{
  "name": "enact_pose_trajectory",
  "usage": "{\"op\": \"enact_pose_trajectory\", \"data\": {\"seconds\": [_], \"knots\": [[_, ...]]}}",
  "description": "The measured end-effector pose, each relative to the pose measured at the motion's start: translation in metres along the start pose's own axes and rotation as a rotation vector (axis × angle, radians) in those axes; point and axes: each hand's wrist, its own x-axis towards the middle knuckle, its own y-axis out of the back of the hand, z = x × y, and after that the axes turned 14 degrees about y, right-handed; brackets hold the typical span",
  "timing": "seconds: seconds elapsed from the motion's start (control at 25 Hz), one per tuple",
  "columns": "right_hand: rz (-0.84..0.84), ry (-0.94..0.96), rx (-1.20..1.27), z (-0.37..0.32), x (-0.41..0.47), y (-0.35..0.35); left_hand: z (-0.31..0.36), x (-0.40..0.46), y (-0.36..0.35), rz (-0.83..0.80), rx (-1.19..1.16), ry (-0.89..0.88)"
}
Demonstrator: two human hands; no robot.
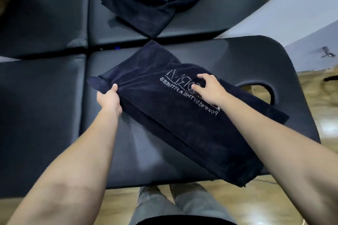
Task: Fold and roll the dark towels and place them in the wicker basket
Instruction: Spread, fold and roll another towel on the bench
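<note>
Our left hand (109, 99) pinches the folded dark towel (182, 115) lying on the massage table (256, 56); right hand (210, 88) presses, fingers loosely curled; let's flatten edges before rolling tight

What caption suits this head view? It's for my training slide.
Left hand grips the folded dark towel's edge; right hand rests on its logo, on a black massage table.
</note>
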Motion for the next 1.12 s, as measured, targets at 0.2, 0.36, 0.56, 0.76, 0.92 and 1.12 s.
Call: {"op": "enact_pose_trajectory", "data": {"seconds": [0.2,0.36,0.56,0.76,0.92,1.12], "knots": [[-0.089,0.005,-0.019,-0.034,0.004,-0.042,0.01,0.037,0.092,0.244,-0.12,0.03],[-0.135,0.045,-0.047,-0.066,0.007,-0.084,0.01,0.053,0.155,0.361,-0.052,0.145],[-0.214,0.141,-0.122,-0.109,0.013,-0.13,0.02,0.054,0.18,0.526,0.556,-0.131],[-0.239,0.211,-0.149,-0.145,0.03,-0.157,0.044,0.051,0.147,0.29,1.05,-0.62],[-0.271,0.282,-0.229,-0.164,0.05,-0.164,0.058,0.064,0.108,0.073,1.156,-0.551],[-0.225,0.272,-0.396,-0.175,0.097,-0.173,0.07,0.103,0.066,-0.022,1.18,-0.365]]}}
